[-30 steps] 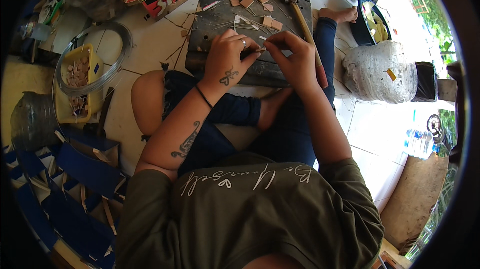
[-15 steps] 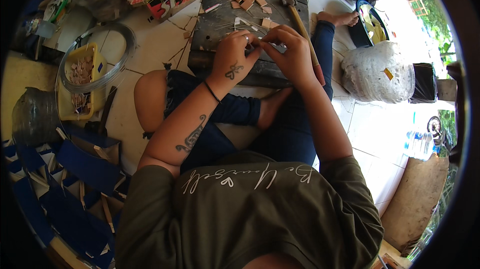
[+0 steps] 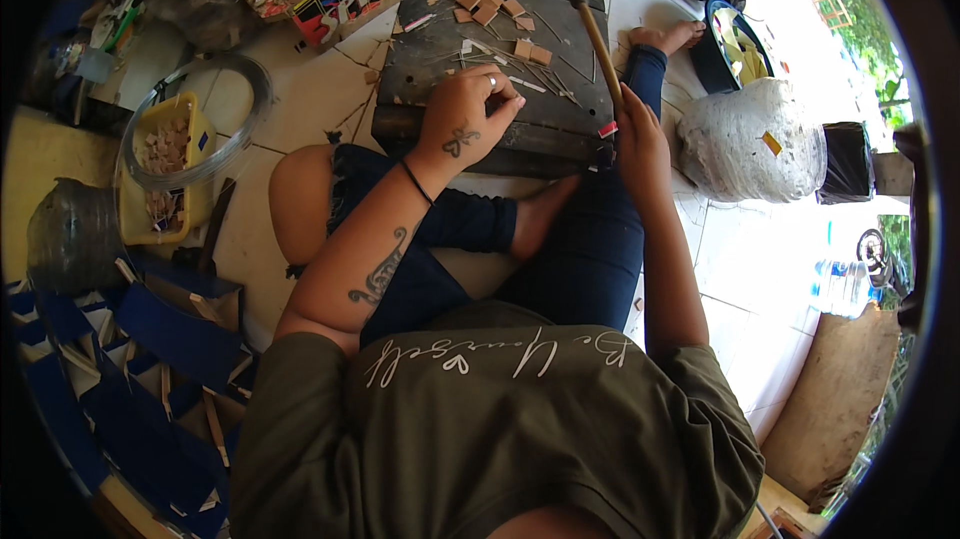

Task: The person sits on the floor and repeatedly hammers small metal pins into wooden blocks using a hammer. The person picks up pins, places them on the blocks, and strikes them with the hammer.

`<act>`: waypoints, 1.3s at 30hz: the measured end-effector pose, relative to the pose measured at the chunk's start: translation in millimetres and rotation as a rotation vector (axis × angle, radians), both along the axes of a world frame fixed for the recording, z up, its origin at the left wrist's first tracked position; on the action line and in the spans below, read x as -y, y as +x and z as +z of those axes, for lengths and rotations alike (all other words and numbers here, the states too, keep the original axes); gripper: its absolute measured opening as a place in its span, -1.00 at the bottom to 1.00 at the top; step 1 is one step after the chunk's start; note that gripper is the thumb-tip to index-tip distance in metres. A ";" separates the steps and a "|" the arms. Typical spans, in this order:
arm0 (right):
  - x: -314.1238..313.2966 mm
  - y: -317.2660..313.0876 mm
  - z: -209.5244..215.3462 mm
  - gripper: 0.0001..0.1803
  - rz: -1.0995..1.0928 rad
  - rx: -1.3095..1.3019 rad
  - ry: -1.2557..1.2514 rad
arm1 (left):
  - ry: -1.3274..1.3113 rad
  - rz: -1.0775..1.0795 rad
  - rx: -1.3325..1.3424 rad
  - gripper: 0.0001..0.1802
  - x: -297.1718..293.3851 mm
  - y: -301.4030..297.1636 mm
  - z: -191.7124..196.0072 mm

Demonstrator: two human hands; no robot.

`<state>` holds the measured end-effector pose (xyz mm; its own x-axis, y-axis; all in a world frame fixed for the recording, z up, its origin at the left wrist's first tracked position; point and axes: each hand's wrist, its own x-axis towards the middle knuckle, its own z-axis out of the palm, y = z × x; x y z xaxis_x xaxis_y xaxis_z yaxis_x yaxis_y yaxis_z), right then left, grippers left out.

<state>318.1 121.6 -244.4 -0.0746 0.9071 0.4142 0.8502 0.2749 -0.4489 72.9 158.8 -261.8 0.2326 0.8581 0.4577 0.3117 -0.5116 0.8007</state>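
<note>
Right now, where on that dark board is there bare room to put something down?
The board's left part, between its left edge and the left hand, looks bare. The far middle is crowded with small wooden squares and thin sticks; the hammer lies along the right side.

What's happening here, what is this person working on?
A person sits on the floor at a dark work board. The left hand rests on thin sticks on the board, while the right hand grips a wooden-handled hammer lying across it. Small brown square pieces sit near the far edge.
</note>
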 end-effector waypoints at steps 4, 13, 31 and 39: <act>58.4 -10.6 41.2 -0.52 0.035 -0.616 -0.525 | 0.088 0.000 -0.035 -0.89 2.9 -0.3 0.8; 100.3 -27.4 85.9 -0.47 0.087 -0.096 -0.406 | 0.003 -0.011 0.014 -0.87 0.4 -0.5 -0.9; 110.0 -32.4 92.5 -0.42 0.169 -0.011 -0.306 | 0.017 -0.035 0.099 -0.86 -4.1 -1.1 -6.2; 110.3 -30.4 87.4 -0.43 0.171 -0.042 -0.289 | 0.039 -0.034 0.087 -0.87 -6.3 -1.4 -10.9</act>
<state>287.7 11.3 -156.9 -0.2238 0.9633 0.1480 0.7819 0.2681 -0.5628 71.5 165.0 -272.7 0.2194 0.8314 0.5106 0.2236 -0.5522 0.8032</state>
